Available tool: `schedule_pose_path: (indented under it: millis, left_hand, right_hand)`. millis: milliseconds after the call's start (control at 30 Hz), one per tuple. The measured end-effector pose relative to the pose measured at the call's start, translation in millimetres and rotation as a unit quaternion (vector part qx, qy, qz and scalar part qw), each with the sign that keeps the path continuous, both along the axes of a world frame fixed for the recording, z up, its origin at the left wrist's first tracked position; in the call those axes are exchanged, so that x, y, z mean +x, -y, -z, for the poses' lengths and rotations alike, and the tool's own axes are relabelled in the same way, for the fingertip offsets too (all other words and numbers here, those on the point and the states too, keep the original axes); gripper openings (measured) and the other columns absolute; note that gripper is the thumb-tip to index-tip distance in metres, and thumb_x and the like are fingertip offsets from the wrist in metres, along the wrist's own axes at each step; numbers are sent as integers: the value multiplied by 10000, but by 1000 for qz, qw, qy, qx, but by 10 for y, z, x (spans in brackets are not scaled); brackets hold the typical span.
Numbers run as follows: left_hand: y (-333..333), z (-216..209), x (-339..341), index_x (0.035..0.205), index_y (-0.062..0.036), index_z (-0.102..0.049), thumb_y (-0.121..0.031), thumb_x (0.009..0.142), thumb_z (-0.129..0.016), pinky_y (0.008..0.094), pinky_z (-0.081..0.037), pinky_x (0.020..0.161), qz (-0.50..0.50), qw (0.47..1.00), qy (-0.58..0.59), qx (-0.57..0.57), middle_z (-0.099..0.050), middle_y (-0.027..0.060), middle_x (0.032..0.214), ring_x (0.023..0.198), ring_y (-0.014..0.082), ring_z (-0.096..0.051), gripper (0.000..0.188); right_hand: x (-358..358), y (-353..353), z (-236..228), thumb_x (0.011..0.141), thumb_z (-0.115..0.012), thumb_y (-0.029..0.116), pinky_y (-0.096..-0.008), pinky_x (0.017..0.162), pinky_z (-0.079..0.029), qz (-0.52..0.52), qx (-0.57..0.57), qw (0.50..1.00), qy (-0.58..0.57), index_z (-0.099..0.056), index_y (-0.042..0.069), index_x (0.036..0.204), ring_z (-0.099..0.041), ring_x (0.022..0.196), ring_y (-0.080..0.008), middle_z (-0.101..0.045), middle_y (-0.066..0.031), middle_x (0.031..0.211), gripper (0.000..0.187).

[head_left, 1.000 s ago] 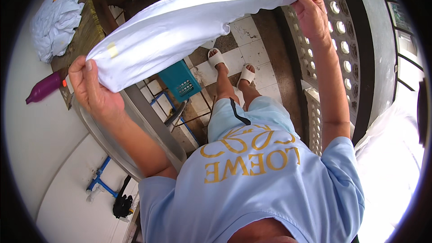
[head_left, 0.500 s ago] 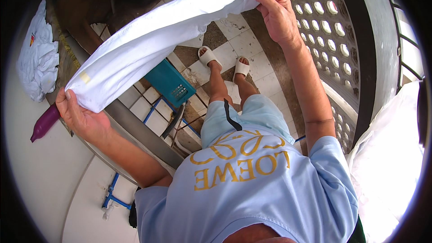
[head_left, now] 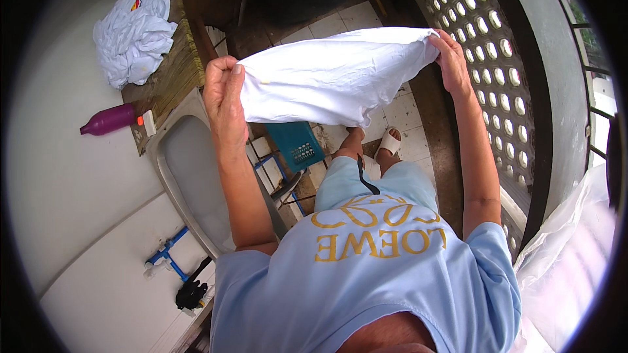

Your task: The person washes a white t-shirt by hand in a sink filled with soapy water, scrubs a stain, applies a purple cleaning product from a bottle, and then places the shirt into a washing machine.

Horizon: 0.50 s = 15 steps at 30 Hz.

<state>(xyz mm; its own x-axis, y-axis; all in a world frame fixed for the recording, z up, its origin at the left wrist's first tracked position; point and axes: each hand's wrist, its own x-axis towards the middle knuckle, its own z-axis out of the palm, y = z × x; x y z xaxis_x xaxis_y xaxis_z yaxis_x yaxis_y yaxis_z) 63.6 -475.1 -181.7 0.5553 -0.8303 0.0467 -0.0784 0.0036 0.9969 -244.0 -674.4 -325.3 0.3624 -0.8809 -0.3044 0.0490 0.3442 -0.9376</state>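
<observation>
A white cloth garment (head_left: 327,78) is stretched out in the air in front of me, between my two hands. One end of it is pinched in my left hand (head_left: 226,101), with the thumb along the edge. At the opposite end, my right hand (head_left: 451,62) grips a bunched corner. The cloth sags in soft folds, and its lower edge dips over my feet. A small yellowish mark shows near the left end. What kind of garment it is, I cannot tell.
Left of me is a sink (head_left: 160,157) with greyish water. On the ledge beyond lie a heap of white clothes (head_left: 134,39), a purple bottle (head_left: 110,119) and a small white item with an orange end (head_left: 149,123). A teal plastic basket (head_left: 294,144) sits below; a perforated block wall (head_left: 497,72) stands right.
The cloth has come lower and now hangs more level, with my hands closer together. My view has shifted, bringing the sink into sight on the left.
</observation>
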Motion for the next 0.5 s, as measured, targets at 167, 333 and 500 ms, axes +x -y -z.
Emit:
schedule_pose_path:
  millis: [167, 333, 500]
  left_hand:
    - [64, -202, -26, 985, -53, -553, -94, 941, -571, 168, -349, 671, 61, 998, -18, -19, -532, -25, 829, 747, 14, -446, 63]
    - [192, -397, 26, 936, -37, -559, -101, 929, -584, 170, -294, 579, 130, 991, 22, -5, -511, -62, 670, 618, -1, -379, 70]
    - [157, -444, 430, 909, -28, -577, -121, 918, -608, 172, -290, 549, 130, 991, 22, -23, -532, -53, 673, 595, 1, -374, 98]
  right_hand:
    - [421, -90, -488, 783, -530, 204, -345, 1000, -401, -108, -291, 942, -130, -606, 64, 1190, -530, 1151, -242, -568, -96, 1227, 437]
    - [1349, -513, -1260, 753, -555, 285, -363, 1025, -368, -328, -244, 912, 40, -544, 77, 1269, -509, 1170, -261, -547, -124, 1262, 557]
    - [1686, -389, -1359, 864, -560, 192, -242, 757, -455, -385, -50, 909, 149, -629, 51, 1019, -569, 776, -73, -640, -19, 869, 221]
